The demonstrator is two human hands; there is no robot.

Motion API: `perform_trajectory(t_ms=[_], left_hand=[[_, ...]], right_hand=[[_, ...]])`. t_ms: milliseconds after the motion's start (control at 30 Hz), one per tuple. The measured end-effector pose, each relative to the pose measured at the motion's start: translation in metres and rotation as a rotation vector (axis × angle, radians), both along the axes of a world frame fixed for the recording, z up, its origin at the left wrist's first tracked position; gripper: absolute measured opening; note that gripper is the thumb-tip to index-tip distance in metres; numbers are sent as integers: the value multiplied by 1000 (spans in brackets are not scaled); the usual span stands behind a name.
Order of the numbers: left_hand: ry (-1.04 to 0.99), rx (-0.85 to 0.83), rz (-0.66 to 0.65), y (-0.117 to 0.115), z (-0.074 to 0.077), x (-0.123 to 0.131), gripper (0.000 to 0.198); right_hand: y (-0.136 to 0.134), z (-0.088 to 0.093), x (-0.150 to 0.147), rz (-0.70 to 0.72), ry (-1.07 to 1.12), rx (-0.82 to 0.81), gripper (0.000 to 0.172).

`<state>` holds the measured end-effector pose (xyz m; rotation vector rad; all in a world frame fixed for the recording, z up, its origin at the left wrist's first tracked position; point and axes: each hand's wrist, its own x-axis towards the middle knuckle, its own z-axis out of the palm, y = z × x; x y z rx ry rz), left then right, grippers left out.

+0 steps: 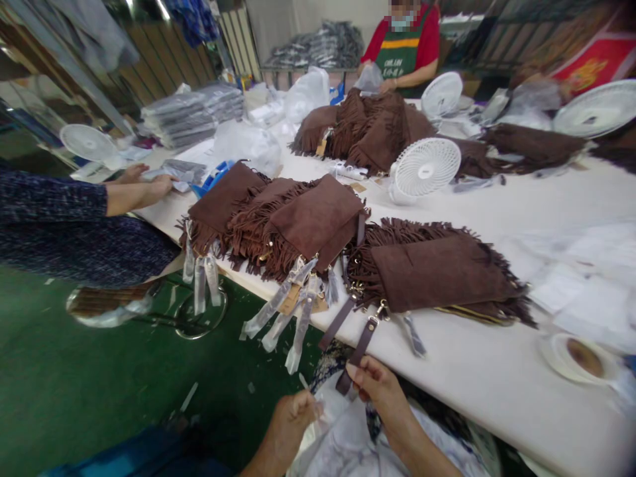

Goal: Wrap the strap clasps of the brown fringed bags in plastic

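Note:
My right hand [378, 384] pinches the free end of a dark brown wrist strap [364, 343]. A gold clasp [379, 311] joins the strap to a brown fringed suede bag [442, 271] lying at the table's front edge. To the left, over my lap, my left hand [297, 411] is closed on a thin, whitish see-through piece that looks like plastic film [320, 405]; its exact shape is unclear. Another bare strap [338, 324] hangs nearby. Left of this bag lies a pile of similar bags [318, 215], with plastic-wrapped straps [301, 331] hanging over the edge.
A roll of tape [579, 358] lies at the right. A white fan [426, 169] and more brown bags [372, 129] stand farther back. A co-worker's hands [149, 184] hold grey plastic at the left, and another person [405, 50] works across the white table [477, 371].

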<state>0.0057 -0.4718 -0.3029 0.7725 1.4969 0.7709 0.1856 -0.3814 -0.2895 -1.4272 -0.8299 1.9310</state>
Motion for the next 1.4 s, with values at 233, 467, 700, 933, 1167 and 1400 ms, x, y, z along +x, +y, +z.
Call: perform_trajectory(t_ms=[233, 467, 700, 933, 1167, 1400], left_hand=[[-6, -15, -1, 7, 6, 1, 48], [-19, -41, 44, 15, 10, -5, 45], [31, 70, -52, 25, 27, 9, 41], [-258, -82, 38, -2, -9, -1, 54], [-112, -149, -11, -27, -7, -13, 59], [-105, -146, -60, -23, 3, -20, 56]], right_hand=[[2, -1, 5, -17, 84, -49, 36], [-11, 0, 12, 273, -280, 199, 36], [-23, 15, -11, 297, 18, 44, 39], [-22, -3, 9, 195, -268, 53, 33], [-25, -6, 3, 239, -376, 169, 35], [-25, -9, 6, 174, -367, 211, 38]])
